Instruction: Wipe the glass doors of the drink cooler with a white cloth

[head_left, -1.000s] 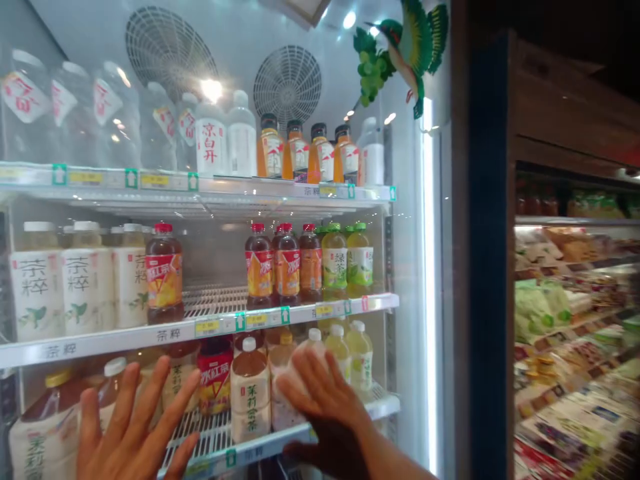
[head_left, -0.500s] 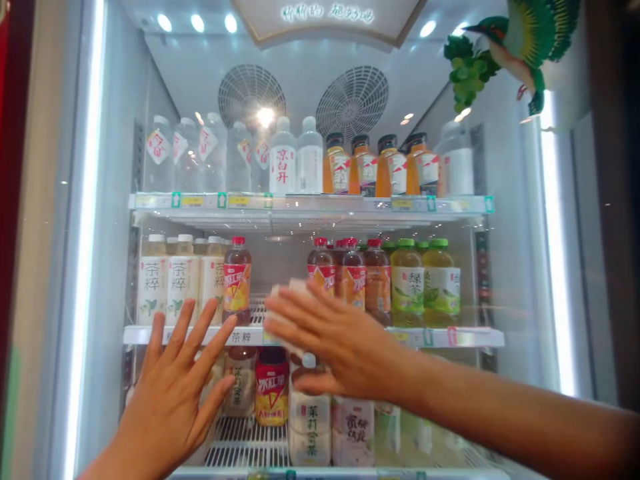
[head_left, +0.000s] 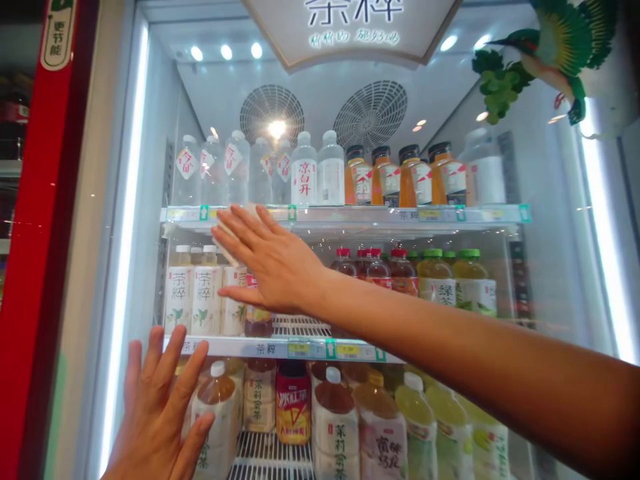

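Note:
My right hand [head_left: 277,260] lies flat against the glass door [head_left: 555,280] of a drinks fridge, its arm reaching across from the right. Under its fingers is a thin white cloth or wipe [head_left: 227,245], mostly covered, so its exact kind is unclear. It is in front of the space between the top and middle shelves, partly hiding a red-capped bottle [head_left: 259,323]. At lower left my left hand [head_left: 163,413] is open, fingers spread, with nothing in it. It rests on or close to the glass, before the lower bottles; contact cannot be told.
Behind the glass, bottles stand on the top shelf [head_left: 350,215], the middle shelf [head_left: 310,348] and a lower rack [head_left: 273,460]. A bird decoration [head_left: 550,57] is at upper right. A red frame [head_left: 37,267] and another shelved unit [head_left: 10,170] are at left.
My right hand has moved up and left across the glass with the white cloth. My left hand sits lower against the shelves. The view has shifted, showing more of the red frame at left.

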Action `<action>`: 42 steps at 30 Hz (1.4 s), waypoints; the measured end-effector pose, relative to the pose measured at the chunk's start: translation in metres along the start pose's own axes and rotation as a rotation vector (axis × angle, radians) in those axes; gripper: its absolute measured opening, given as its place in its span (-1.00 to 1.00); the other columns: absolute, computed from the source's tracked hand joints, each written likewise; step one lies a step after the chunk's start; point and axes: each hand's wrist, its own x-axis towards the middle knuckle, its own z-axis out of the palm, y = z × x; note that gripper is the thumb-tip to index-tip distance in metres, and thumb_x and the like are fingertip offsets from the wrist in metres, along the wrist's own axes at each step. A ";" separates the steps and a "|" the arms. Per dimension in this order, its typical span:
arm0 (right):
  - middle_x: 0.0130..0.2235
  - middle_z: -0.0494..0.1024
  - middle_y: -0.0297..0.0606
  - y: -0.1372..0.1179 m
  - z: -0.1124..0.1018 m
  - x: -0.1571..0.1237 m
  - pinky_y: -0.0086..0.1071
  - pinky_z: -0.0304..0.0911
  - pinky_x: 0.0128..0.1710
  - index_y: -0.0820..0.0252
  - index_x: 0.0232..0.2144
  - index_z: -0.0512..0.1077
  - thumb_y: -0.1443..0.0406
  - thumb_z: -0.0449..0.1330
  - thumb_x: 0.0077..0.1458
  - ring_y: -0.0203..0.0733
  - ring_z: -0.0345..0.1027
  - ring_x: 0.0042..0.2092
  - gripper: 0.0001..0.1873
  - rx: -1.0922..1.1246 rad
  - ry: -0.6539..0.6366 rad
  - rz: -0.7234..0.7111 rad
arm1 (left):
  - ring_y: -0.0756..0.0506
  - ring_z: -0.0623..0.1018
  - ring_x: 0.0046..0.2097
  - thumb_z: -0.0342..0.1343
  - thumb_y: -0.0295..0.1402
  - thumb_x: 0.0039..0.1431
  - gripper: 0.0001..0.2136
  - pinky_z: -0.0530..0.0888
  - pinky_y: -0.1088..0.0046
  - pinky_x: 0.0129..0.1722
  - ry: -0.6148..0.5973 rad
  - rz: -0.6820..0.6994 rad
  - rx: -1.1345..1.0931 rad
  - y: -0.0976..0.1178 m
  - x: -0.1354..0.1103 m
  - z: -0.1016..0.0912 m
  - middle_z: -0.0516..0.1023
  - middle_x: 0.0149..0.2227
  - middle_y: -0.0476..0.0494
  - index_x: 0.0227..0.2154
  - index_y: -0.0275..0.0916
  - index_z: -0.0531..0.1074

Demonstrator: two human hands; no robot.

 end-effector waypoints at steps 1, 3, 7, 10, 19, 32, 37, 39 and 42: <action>0.51 -0.08 0.05 0.000 -0.001 0.009 0.13 -0.31 0.51 0.37 0.44 -0.03 -0.19 0.09 0.29 0.17 -0.30 0.53 -0.01 -0.013 -0.001 0.032 | -0.24 -0.25 0.54 -0.01 -0.45 0.31 -0.24 -0.31 0.07 0.51 0.004 -0.012 0.000 -0.001 -0.002 0.000 -0.30 0.56 -0.05 0.49 -0.12 -0.20; 0.51 -0.08 0.05 -0.015 0.003 0.014 0.07 -0.31 0.52 0.40 0.44 -0.03 -0.21 0.07 0.28 0.14 -0.30 0.53 0.01 -0.031 -0.049 -0.072 | -0.23 -0.25 0.54 0.00 -0.46 0.30 -0.23 -0.29 0.09 0.52 0.009 -0.030 -0.006 -0.001 -0.006 0.001 -0.30 0.56 -0.06 0.49 -0.11 -0.20; 0.50 0.02 -0.05 -0.065 0.019 -0.011 -0.11 -0.29 0.53 0.37 0.41 0.12 -0.27 0.02 0.25 0.03 -0.22 0.53 0.00 -0.057 -0.125 -0.371 | -0.22 -0.29 0.54 -0.01 -0.51 0.28 -0.18 -0.24 -0.01 0.51 0.045 -0.044 -0.068 0.000 -0.003 0.008 -0.41 0.55 -0.04 0.49 -0.06 -0.31; 0.41 0.28 -0.10 -0.071 0.021 -0.021 -0.03 -0.34 0.53 0.27 0.25 0.40 -0.13 0.10 0.28 0.06 -0.11 0.50 -0.27 -0.017 -0.137 -0.430 | -0.26 -0.27 0.54 -0.07 -0.47 0.32 -0.24 -0.11 -0.10 0.50 0.029 -0.020 -0.129 -0.002 0.013 0.017 -0.36 0.55 -0.06 0.49 -0.06 -0.28; 0.46 0.15 -0.11 0.003 -0.014 -0.076 0.21 -0.25 0.48 -0.03 0.26 0.39 -0.07 0.24 0.25 0.13 -0.16 0.51 -0.39 0.093 -0.129 -0.382 | -0.27 -0.18 0.54 0.01 -0.33 0.34 -0.25 -0.11 0.06 0.50 -0.078 0.264 0.031 0.017 0.033 0.041 -0.27 0.54 -0.19 0.48 -0.29 -0.21; 0.48 0.09 -0.16 0.046 -0.027 -0.240 0.25 -0.48 0.49 0.05 0.41 0.17 0.04 0.20 0.27 0.12 -0.22 0.52 -0.26 -0.040 0.008 0.014 | -0.24 -0.12 0.54 0.09 -0.12 0.32 -0.30 -0.24 0.06 0.51 -0.132 0.374 0.059 0.066 0.066 0.060 -0.09 0.53 -0.06 0.45 -0.07 0.01; 0.44 0.20 -0.15 0.046 -0.030 -0.235 0.26 -0.45 0.49 0.08 0.36 0.26 0.10 0.20 0.28 0.13 -0.13 0.51 -0.34 0.002 0.045 -0.011 | -0.13 -0.10 0.54 -0.05 -0.21 0.41 -0.42 -0.28 0.14 0.52 -0.146 0.364 0.106 0.024 0.090 0.044 -0.10 0.53 0.13 0.44 0.05 0.02; 0.44 0.20 -0.16 0.047 -0.030 -0.235 0.26 -0.45 0.50 0.08 0.36 0.26 0.11 0.20 0.29 0.13 -0.12 0.51 -0.35 0.004 0.050 -0.014 | -0.17 -0.19 0.54 -0.10 -0.29 0.43 -0.40 -0.32 0.07 0.51 -0.108 0.208 0.145 0.018 0.108 0.042 -0.25 0.55 0.07 0.46 -0.02 -0.09; 0.44 0.19 -0.16 0.047 -0.030 -0.236 0.24 -0.44 0.50 0.08 0.36 0.26 0.10 0.21 0.29 0.13 -0.15 0.51 -0.35 0.004 0.050 -0.008 | -0.25 -0.22 0.54 -0.03 -0.23 0.41 -0.38 -0.31 -0.03 0.50 -0.118 0.197 0.137 0.041 0.109 0.050 -0.27 0.55 -0.05 0.46 -0.08 -0.06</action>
